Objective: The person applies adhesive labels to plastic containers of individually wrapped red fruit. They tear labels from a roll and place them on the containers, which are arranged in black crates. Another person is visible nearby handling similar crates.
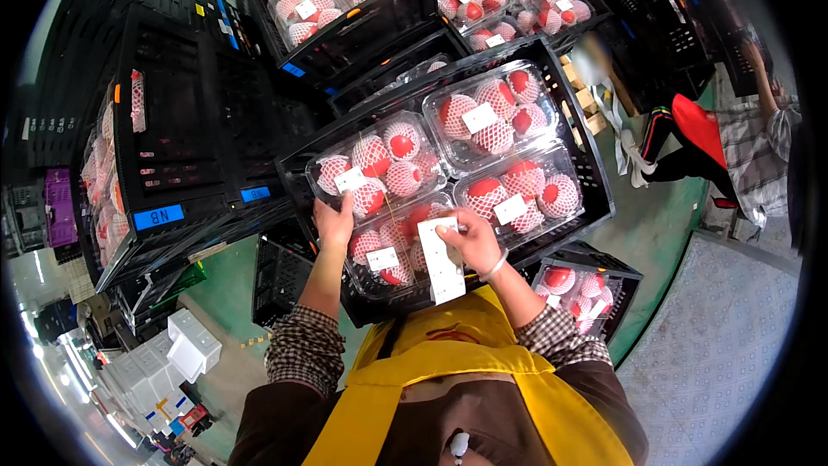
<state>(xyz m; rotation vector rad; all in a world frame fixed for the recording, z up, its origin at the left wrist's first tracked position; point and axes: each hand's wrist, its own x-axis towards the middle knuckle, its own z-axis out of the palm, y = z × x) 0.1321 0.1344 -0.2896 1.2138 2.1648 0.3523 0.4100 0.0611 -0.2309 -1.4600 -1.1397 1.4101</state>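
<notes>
A black plastic crate before me holds several clear clamshell boxes of red fruit in pink foam nets, each box bearing a white label. My left hand is at the crate's left, thumb on the label of the upper left clamshell box; its fingers are partly hidden at the box's side. My right hand pinches a strip of white labels by its top end, above the lower left clamshell box. The lower right clamshell box lies just right of that hand.
Another fruit-filled crate stands beyond, with more crates at upper right. Stacked black crates rise on the left. A smaller crate sits low at right. A person in a red apron is at far right. White foam boxes stand lower left.
</notes>
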